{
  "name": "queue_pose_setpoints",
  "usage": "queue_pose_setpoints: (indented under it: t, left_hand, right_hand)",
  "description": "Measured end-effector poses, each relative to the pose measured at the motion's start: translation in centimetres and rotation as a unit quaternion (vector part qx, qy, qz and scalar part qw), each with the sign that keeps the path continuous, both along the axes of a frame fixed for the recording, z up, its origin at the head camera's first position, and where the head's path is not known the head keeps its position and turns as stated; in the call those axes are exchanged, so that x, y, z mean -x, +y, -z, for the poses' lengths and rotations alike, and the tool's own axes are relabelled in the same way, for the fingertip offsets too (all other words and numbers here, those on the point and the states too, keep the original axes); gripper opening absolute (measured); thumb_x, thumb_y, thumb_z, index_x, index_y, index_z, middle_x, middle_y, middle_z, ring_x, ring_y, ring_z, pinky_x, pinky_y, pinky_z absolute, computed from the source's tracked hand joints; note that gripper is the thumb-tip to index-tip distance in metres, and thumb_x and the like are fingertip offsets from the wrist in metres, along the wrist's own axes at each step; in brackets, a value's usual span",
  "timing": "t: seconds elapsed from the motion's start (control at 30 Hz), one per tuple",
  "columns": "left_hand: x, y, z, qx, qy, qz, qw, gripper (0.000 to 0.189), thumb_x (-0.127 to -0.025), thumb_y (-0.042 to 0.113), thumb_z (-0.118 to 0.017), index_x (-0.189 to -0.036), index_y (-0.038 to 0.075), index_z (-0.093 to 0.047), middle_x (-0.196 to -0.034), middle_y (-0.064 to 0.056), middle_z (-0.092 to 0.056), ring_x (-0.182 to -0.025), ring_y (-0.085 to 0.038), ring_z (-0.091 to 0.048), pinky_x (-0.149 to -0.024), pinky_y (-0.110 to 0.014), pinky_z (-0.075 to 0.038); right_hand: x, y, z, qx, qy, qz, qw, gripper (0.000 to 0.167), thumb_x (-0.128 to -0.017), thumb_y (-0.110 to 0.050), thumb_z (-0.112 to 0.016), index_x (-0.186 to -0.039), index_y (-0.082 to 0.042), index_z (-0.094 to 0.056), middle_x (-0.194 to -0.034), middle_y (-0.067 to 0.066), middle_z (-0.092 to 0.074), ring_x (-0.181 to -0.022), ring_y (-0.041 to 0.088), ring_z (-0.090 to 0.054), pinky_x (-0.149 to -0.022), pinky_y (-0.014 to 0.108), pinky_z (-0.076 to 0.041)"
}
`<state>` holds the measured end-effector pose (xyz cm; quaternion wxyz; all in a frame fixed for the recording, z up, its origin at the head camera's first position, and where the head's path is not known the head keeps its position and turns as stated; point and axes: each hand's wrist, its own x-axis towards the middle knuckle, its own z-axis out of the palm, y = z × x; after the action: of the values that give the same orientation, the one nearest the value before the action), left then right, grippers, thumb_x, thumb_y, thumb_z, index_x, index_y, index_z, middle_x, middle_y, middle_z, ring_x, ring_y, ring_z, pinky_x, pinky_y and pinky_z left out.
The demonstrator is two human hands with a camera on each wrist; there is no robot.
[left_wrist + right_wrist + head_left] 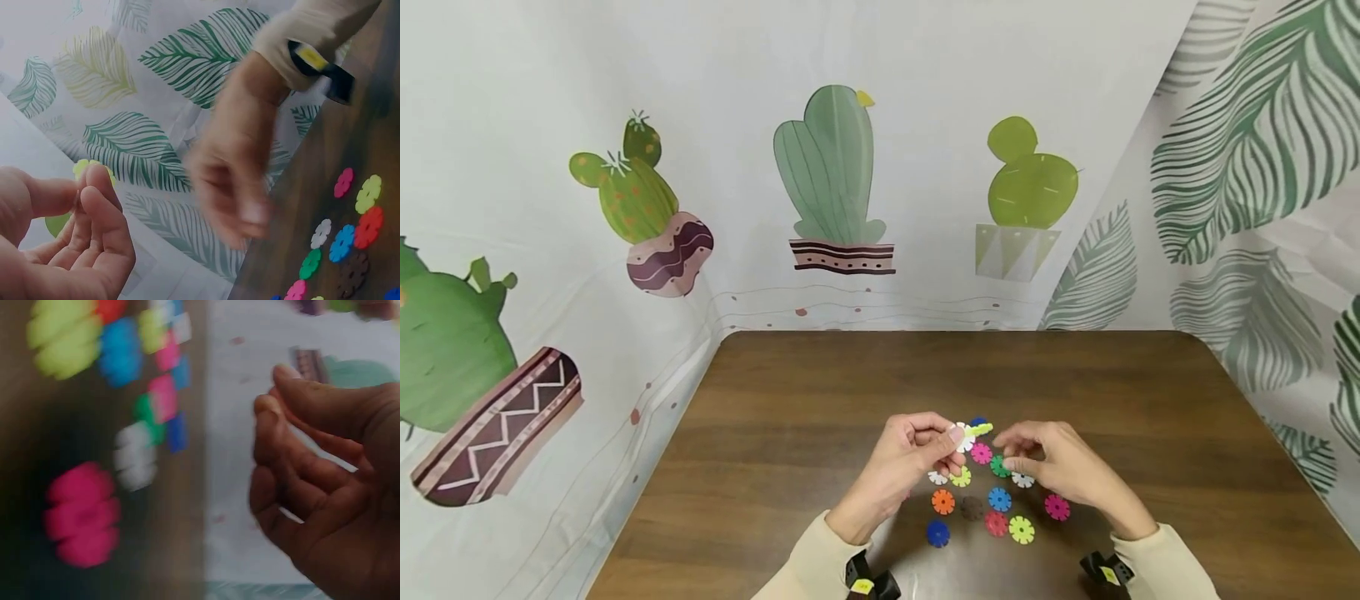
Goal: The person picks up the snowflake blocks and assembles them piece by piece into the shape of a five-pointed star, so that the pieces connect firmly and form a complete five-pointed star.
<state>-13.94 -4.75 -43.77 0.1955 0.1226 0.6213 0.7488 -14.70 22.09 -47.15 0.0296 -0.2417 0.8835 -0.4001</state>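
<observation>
My left hand (917, 450) pinches a yellow-green notched plastic disc (981, 430) between thumb and fingertips, above the table. In the left wrist view the disc's scalloped edge (84, 166) shows past the fingertips. A white notched disc (962, 439) overlaps those fingertips in the head view. My right hand (1052, 458) hovers over the right side of the scattered discs, fingers loosely bent and thumb close to the index finger. Nothing shows between them in the right wrist view. Nearest below it lie a green disc (999, 466) and a white disc (1022, 479).
On the brown table (760, 400) several more notched discs lie flat, among them an orange one (943, 502), a brown one (972, 508), a red one (996, 523) and a magenta one (1057, 507). A printed cloth backdrop (925, 183) hangs behind the table.
</observation>
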Motion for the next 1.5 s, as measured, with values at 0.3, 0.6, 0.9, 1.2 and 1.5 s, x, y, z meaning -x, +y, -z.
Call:
queue_pose_setpoints:
  t: [0.3,0.6,0.9,1.2,1.5]
  left_hand:
    - [0.2,-0.3,-0.7,-0.013,-0.001,-0.005,0.9999,0.021,-0.104,0.006,-0.068,-0.12,-0.007,-0.065,-0.083,0.001,-0.082,-0.072,-0.007,-0.078,-0.072,-0.023,-0.064]
    - [0.2,-0.6,-1.0,-0.018,-0.005,-0.008,0.9998,0.018,-0.105,0.007,-0.068,-0.119,-0.003,-0.063,-0.087,-0.002,-0.084,-0.075,-0.009,-0.079,-0.077,-0.025,-0.066]
    - [0.1,-0.8,-1.2,-0.014,-0.008,-0.015,0.9998,0.021,-0.105,0.014,-0.07,-0.111,-0.006,-0.068,-0.083,0.004,-0.082,-0.074,-0.009,-0.078,-0.076,-0.026,-0.065]
    - [-0.1,-0.8,-1.3,-0.012,-0.015,-0.023,0.9996,0.02,-0.105,0.014,-0.07,-0.107,-0.006,-0.069,-0.079,0.007,-0.08,-0.073,-0.008,-0.077,-0.075,-0.023,-0.064]
    - [-0.2,-0.7,-1.4,-0.011,-0.015,-0.028,0.9994,0.014,-0.104,0.013,-0.069,-0.103,-0.001,-0.069,-0.078,0.007,-0.079,-0.071,-0.007,-0.075,-0.074,-0.023,-0.063]
  right_hand:
    - [-0.3,0.6,3.8,-0.164,-0.033,0.089,0.9819,0.022,-0.09,-0.014,-0.087,-0.106,-0.015,-0.073,-0.099,-0.001,-0.063,-0.088,0.012,-0.056,-0.075,0.033,-0.05]
    - [-0.7,0.9,3.8,-0.144,-0.052,0.087,0.9844,0.029,-0.088,-0.015,-0.088,-0.091,-0.016,-0.06,-0.085,-0.005,-0.057,-0.077,0.009,-0.049,-0.069,0.026,-0.041]
    - [-0.7,1.2,1.5,-0.016,-0.049,0.054,0.9972,0.021,-0.09,-0.014,-0.087,-0.095,-0.016,-0.066,-0.082,-0.007,-0.066,-0.073,0.0,-0.056,-0.065,0.021,-0.049]
    - [-2.0,-0.1,-2.7,0.079,-0.026,0.075,0.9937,0.01,-0.092,-0.013,-0.084,-0.1,-0.016,-0.079,-0.088,-0.001,-0.078,-0.074,0.003,-0.067,-0.064,0.024,-0.058]
    - [-3.4,-1.4,-4.8,0.142,-0.022,0.077,0.9866,0.011,-0.095,-0.013,-0.082,-0.106,-0.014,-0.078,-0.094,0.003,-0.082,-0.08,0.008,-0.078,-0.068,0.028,-0.063]
